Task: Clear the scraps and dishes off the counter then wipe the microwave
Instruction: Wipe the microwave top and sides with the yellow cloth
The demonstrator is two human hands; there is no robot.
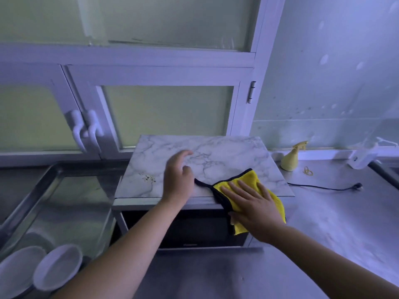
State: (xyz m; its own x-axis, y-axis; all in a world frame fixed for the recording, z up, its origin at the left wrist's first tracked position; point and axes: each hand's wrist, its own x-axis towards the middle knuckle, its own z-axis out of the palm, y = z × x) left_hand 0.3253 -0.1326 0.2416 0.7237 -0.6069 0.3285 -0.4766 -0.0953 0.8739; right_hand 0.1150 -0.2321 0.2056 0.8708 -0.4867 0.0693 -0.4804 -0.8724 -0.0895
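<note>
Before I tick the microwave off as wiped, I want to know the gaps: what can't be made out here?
Head view only:
- front of the microwave: dark, partly covered by the hanging yellow cloth and the forearms.
- brown specks on its top: too small to tell dirt from pattern.
- left hand: fingertips blurred, contact unclear.
- bowls at lower left: cut off by the frame edge.

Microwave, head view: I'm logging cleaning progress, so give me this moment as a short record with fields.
right hand: flat, pressing the yellow cloth
cloth position: front right corner of the microwave top, draped over the front edge
left hand: loosely curled over the top, holding nothing
stains: brownish specks, front left of the top, apart from the cloth
spray bottle: on the counter, right of the microwave
</note>
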